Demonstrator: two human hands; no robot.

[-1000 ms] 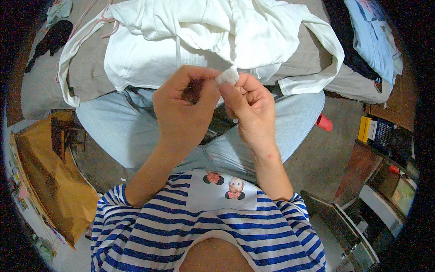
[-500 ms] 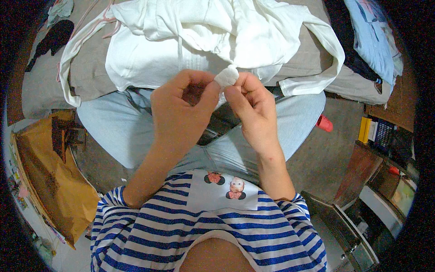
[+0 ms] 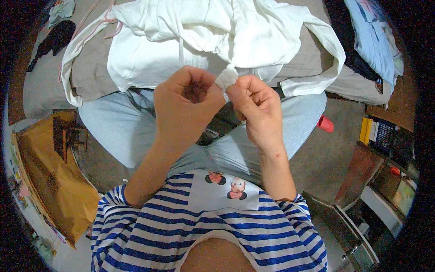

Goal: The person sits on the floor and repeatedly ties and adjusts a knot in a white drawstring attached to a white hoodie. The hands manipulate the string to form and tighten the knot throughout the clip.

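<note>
A short, lumpy white strip (image 3: pixel 227 78) that looks braided is held up in front of the white garment (image 3: pixel 152 56). Its upper end meets the lower edge of the garment's bunched front; whether they are joined I cannot tell. My left hand (image 3: pixel 186 106) pinches the strip's left side between thumb and fingers, leaving a round gap inside the curled hand. From the other side my right hand (image 3: pixel 259 109) grips its right edge with thumb and forefinger, the other fingers curled in. The lower end of the strip is hidden between my fingertips.
The garment lies over a grey-brown cushioned surface (image 3: pixel 312 59), long sleeves spread to both sides. Dark and light-blue clothes (image 3: pixel 374 38) are at the right, a black cloth item (image 3: pixel 52 43) at the left. A brown paper sheet (image 3: pixel 54 177) and a red slipper (image 3: pixel 325 123) lie lower down.
My right hand has shifted slightly right and down, its thumb now bent over the strip's edge. The strip has turned a little, and my left hand has edged right.
</note>
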